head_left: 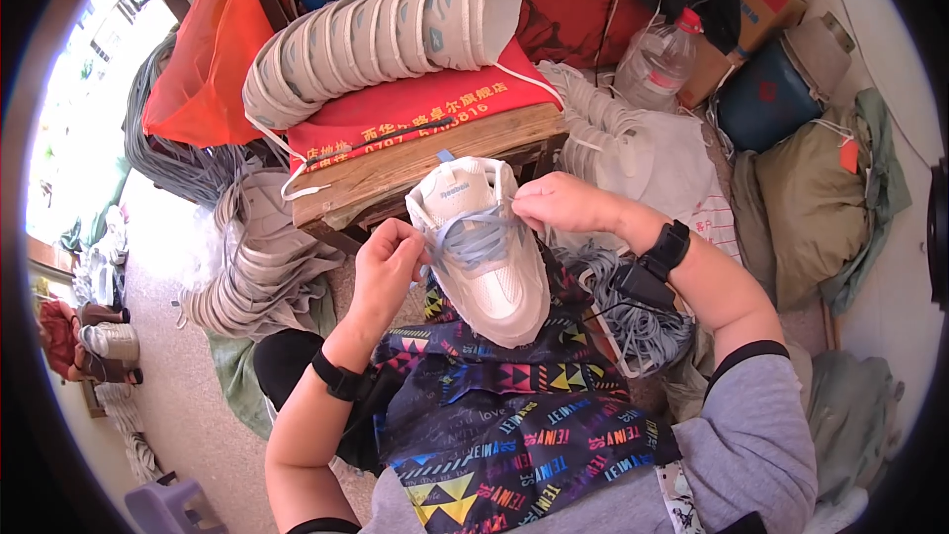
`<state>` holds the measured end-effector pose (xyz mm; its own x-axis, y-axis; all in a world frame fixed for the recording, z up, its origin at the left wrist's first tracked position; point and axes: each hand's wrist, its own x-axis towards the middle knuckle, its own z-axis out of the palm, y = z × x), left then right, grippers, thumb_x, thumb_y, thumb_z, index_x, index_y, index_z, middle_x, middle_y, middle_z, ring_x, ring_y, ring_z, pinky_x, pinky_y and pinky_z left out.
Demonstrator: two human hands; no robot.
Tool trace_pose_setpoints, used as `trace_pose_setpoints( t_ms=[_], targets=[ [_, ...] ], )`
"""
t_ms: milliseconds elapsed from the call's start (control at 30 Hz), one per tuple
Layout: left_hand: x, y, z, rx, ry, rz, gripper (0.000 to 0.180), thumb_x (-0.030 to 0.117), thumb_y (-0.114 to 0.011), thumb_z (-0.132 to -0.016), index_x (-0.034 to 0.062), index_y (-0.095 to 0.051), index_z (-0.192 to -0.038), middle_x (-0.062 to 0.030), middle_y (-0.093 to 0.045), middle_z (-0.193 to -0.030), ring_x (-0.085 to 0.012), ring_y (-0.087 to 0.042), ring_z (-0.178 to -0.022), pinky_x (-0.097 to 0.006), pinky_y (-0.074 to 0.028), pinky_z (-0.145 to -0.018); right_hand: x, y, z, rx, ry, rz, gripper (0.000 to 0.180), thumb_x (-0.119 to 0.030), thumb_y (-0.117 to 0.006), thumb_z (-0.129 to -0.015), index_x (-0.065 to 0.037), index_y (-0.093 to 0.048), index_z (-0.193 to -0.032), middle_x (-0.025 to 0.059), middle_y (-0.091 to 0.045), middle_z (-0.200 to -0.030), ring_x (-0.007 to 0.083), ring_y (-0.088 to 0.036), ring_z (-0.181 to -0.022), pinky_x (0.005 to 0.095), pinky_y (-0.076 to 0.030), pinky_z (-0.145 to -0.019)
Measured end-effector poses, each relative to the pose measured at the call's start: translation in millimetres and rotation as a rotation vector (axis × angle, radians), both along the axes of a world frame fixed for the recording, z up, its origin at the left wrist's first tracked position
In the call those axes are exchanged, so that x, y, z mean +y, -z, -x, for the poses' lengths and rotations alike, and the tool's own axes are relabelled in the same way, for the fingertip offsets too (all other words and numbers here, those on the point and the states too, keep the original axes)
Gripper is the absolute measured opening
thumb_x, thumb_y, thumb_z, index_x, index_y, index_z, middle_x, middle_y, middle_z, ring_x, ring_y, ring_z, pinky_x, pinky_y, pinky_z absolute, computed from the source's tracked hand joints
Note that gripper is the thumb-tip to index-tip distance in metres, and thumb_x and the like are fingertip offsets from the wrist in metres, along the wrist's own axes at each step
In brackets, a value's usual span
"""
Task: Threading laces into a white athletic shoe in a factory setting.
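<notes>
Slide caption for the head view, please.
Left hand and right hand flank a white shoe with blue laces, before a wooden bench bearing nested pale shoe parts.

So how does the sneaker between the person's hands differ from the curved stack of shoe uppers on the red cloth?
The white sneaker is single, its toe toward the patterned apron; the curved stack of shoe uppers holds many, nested in a row. Blue-grey lace crosses the sneaker's front, while none shows across the stack. Both are mainly whitish with blue-grey details.
</notes>
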<state>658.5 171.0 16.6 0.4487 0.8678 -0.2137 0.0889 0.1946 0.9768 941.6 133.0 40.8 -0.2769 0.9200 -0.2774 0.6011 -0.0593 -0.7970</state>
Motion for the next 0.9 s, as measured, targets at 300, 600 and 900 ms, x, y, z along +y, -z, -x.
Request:
trace_pose_setpoints(
  t_ms=[300, 600, 900],
  targets=[
    [10.5, -3.4, -0.9, 0.245, 0.041, -0.239, 0.008, 0.007, -0.057, -0.085, 0.0037, -0.056, -0.078, -0.0013, -0.058, -0.069, -0.01, -0.052, -0.059, -0.025, -0.041, -0.054, 9.6, -31.6, 22.7, -0.43, -0.063, -0.143, 0.029, -0.026, -0.049, -0.087, -0.005, -0.06, -0.071, 0.0103, -0.062, -0.068, 0.029, -0.059, -0.069, 0.0379, -0.047, -0.068],
    [19.3, -59.7, -8.8, 0.618, 0.245, -1.043, 0.017, 0.003, -0.068, -0.075, 0.0051, -0.059, -0.09, -0.0103, -0.058, -0.09, -0.0337, -0.058, -0.082, -0.041, -0.049, -0.073, 15.5, -40.4, 6.8, -0.374, -0.281, -0.858, 0.041, -0.004, -0.075, -0.065, -0.007, -0.057, -0.101, 0.0065, -0.055, -0.102, 0.0312, -0.054, -0.098, 0.042, -0.045, -0.087],
    [51.7, -62.1, 1.2, 0.56, 0.654, -1.064, 0.026, 0.005, -0.074, -0.073, 0.0048, -0.061, -0.096, -0.01, -0.052, -0.101, -0.0299, -0.056, -0.094, -0.039, -0.047, -0.08, 35.9, -35.3, -6.9, -0.309, -0.463, -0.751, 0.019, -0.011, -0.074, -0.073, -0.006, -0.061, -0.086, 0.0062, -0.053, -0.096, 0.0268, -0.05, -0.091, 0.0358, -0.043, -0.082]
  ],
)
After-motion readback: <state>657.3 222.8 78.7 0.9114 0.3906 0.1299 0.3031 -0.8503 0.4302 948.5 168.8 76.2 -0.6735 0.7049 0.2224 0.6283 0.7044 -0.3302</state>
